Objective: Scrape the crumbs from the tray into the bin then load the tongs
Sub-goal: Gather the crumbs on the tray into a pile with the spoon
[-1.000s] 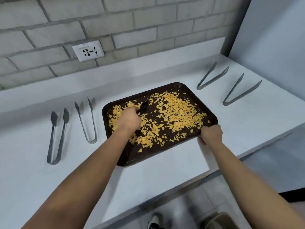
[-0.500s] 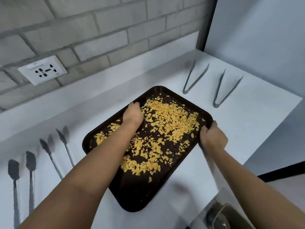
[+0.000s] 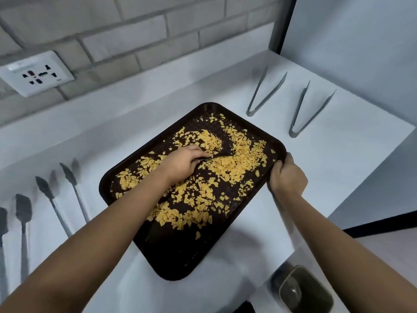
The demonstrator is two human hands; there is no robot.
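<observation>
The left hand [image 3: 182, 163] has its fingers curled around a dark scraper [image 3: 222, 152], whose blade lies among the yellow crumbs [image 3: 228, 164] just past the fingertips. The right hand [image 3: 287, 177] has its fingers clamped on the right rim of the brown tray [image 3: 173, 260], which lies on the white tabletop [image 3: 338, 154]. Two tongs [image 3: 266, 92] lie beyond the right fingers; a bin [image 3: 304, 290] stands below.

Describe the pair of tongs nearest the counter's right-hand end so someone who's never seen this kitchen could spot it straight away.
Start at the white countertop and find the dark brown rectangular tray scattered with yellow crumbs. Past the tray's far right corner lie two grey metal tongs, both spread in a V. The one wanted is the right-hand pair, closer to the counter's end; its neighbour lies nearer the brick wall.
</observation>
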